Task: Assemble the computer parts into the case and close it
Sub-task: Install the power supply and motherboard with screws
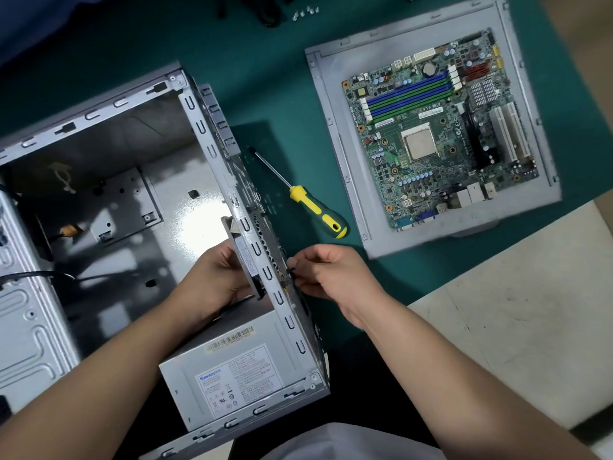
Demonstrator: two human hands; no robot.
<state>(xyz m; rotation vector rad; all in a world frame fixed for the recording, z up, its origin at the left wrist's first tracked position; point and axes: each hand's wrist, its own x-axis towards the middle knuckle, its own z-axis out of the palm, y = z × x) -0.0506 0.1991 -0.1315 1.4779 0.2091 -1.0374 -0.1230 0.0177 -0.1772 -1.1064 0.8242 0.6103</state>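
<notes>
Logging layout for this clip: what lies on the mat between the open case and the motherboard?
In the head view, a yellow-handled screwdriver lies on the green mat between the case and the motherboard; the rest is bare.

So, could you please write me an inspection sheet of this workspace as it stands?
Surface: green mat over a pale table.
Job's things: open grey metal case, power supply inside; green motherboard lying on grey side panel.
Clutter: yellow-and-black screwdriver; small silver screws.
Hands: left hand holds a part inside the case wall; right hand fingers pinch at the wall's outside.
Cables: black cable in case.
Surroundings: nothing seen.
</notes>
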